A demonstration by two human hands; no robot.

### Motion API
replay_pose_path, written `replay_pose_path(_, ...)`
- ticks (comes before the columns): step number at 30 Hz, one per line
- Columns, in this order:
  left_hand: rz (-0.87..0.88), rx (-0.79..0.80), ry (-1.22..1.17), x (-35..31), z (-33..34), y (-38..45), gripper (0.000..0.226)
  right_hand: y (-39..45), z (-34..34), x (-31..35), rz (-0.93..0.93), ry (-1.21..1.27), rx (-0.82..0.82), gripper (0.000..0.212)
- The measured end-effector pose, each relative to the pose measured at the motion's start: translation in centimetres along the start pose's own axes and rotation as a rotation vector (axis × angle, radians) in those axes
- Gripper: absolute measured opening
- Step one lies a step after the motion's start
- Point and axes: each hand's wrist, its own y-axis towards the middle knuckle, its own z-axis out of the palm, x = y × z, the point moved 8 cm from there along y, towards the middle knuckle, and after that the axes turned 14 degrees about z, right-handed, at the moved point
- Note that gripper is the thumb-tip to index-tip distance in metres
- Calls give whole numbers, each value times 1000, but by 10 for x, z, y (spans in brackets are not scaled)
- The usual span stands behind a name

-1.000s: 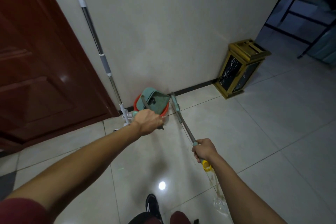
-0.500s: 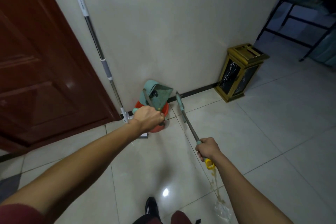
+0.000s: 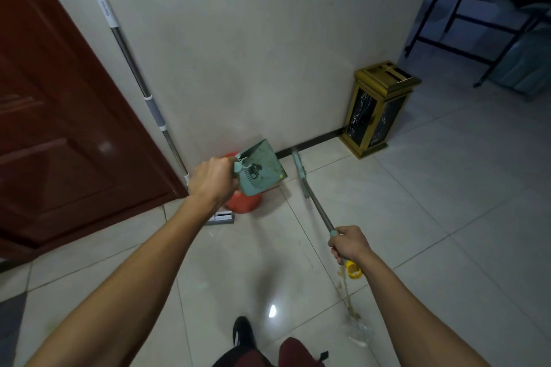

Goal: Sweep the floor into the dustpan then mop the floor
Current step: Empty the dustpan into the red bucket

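1. Dustpan (image 3: 260, 168) is held off the floor in the left hand (image 3: 212, 181), the fingers curled tight round its handle end; the pan is tilted, its open face turned up and toward the camera, directly above the red bucket (image 3: 245, 203).
2. Broom (image 3: 316, 204) is gripped in the right hand (image 3: 349, 244), fingers wrapped round the shaft just above the yellow cap (image 3: 353, 270); its long axis runs from that hand forward and slightly left, ending near the dark baseboard (image 3: 310, 143). Whether the far end touches the floor cannot be told.
3. Pan and broom are near each other but apart, the pan to the left of the broom's far end; the left hand is the nearer one to the mop.
4. Mop (image 3: 134, 73) leans against the wall beside the brown door (image 3: 59, 104), its flat head (image 3: 221, 217) on the floor just beside the bucket and below the left wrist.
5. Sweeping is judged to be at its end, with the mop as the likely next thing to be reached for.
6. Room is tight on the left, by the door and wall; a gold bin (image 3: 379, 109) stands to the right along the wall. Open tile (image 3: 432, 217) lies to the right and toward the person.
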Motion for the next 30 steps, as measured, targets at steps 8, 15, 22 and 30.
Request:
replay_pose_path(8,7,10,-138,-46,39,-13,17,7,-41,-50,66,69,-38,37)
replay_pose_path(15,-12,146,-227,-71,101,-26,21,12,-51,-101,147,123,-22,14)
replay_pose_path(22,-31,302,-250,-64,152,-49,5,24,-25,-143,229,199,25,15)
replay_pose_path(30,-43,421,-205,-13,191,-56,17,37,24,-119,248,219,104,12)
